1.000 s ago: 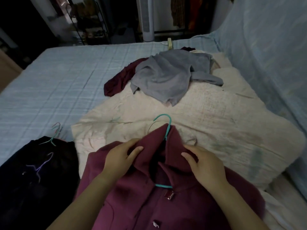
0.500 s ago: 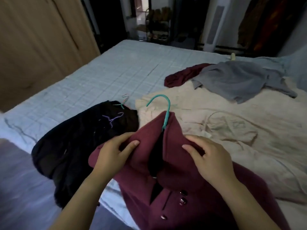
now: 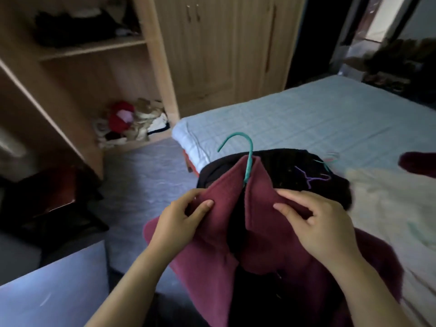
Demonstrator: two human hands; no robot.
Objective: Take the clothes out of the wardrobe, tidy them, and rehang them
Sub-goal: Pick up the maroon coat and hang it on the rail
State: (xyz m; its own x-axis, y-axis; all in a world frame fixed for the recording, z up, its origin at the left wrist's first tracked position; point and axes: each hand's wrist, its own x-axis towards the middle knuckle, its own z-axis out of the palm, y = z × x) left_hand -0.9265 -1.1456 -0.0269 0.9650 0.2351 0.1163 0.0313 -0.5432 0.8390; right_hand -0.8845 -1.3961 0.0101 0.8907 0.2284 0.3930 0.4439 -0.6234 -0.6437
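Maroon coat [image 3: 259,251] on teal hanger [image 3: 248,161], near centre over the bed [image 3: 306,119] edge, left hand [image 3: 179,223] and right hand [image 3: 323,225] each pinching a collar flap between thumb and fingers; risk: hanger, seemingly ungripped, slips from the open neck before reaching the wardrobe [image 3: 99,74], far left.

The scene was seen through a single wide-angle camera worn on the head and pointed forward and down. The left hand [image 3: 179,223] and right hand [image 3: 323,227], both gripping the coat [image 3: 259,208], were caught very near, in the lower middle of the frame, with the forearms running in from the bottom edge. The bed [image 3: 306,114] was taken in farther off at the right. The wardrobe [image 3: 212,43] was faced across the floor [image 3: 146,173] at the upper left. Lines near the edges were bent by the lens, and far parts were blurred.
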